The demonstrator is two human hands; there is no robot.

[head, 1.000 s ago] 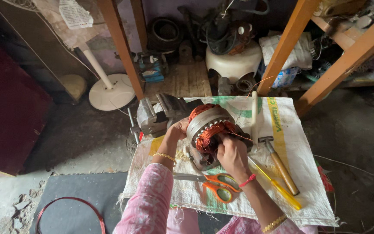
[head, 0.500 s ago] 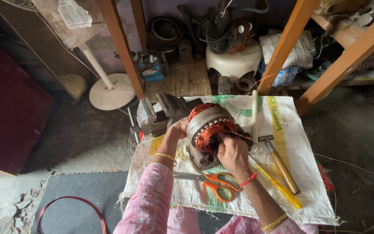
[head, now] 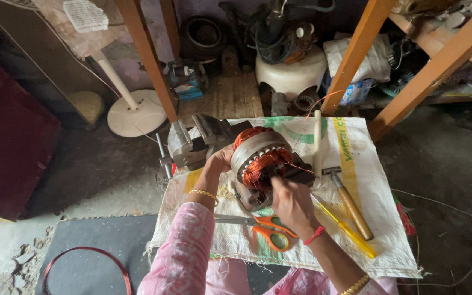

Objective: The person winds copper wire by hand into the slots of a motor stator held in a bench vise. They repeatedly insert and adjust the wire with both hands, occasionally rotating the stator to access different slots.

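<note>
Stator [head: 258, 158] on sack [head: 367, 229]: my left hand [head: 220, 160] grips its rim, right hand [head: 289, 199] pinches copper winding [head: 263, 166]; scissors [head: 266, 229] nearby.

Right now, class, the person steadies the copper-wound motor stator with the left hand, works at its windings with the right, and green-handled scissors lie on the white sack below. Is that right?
One detail is wrong: the scissors have orange handles, not green, as the head view shows. The left hand steadies the motor stator, the right hand works at its windings, and the scissors lie on the white sack.

Soft daylight, sharp, warped edges
</note>
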